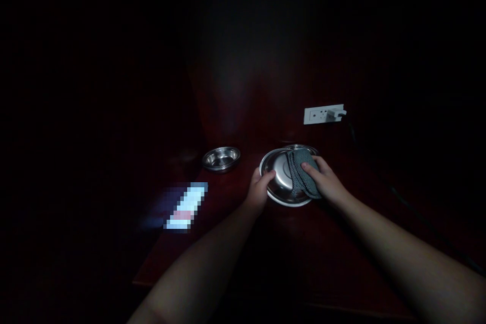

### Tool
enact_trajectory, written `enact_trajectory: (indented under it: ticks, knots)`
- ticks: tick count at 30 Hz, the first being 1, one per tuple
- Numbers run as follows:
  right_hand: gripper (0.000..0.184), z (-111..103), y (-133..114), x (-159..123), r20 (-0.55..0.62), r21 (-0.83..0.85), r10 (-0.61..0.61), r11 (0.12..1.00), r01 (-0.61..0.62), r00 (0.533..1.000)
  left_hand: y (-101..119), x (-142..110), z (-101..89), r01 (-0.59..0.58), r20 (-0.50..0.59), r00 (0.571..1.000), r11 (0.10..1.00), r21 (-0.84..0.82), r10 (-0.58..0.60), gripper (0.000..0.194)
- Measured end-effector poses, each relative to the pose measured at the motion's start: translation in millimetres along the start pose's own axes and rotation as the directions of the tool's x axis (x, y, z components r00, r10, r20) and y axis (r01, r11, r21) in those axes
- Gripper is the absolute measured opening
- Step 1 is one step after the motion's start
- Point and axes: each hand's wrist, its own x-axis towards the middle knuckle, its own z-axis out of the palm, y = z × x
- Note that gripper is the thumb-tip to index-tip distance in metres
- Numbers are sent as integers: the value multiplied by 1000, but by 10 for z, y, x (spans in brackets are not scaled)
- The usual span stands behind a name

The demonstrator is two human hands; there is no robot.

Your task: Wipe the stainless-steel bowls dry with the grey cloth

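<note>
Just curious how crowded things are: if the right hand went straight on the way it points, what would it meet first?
The right hand holds a grey cloth; past that, the metal bowl in the left hand seems first in line, though depth is unclear.

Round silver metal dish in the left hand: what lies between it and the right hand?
In the head view, a folded grey-green textured cloth lies there, gripped by the right hand and covering part of the dish.
</note>
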Motion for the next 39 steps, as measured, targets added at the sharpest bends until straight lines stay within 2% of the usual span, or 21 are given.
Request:
enact_trajectory:
  ticks: [11,19,39]
  knots:
    - [45,-21,30,9,9,-91,-36,995,37,999,40,-25,15,11,-7,1000,1000,21,-10,38]
    - [44,-24,18,11,3,-92,-29,995,29,1000,10,-13,-7,12,1,1000,1000,28,-12,41]
    - [38,-27,-54,-25,32,-46,-18,999,20,999,110,-73,57,11,-1,1000,997,82,-11,31]
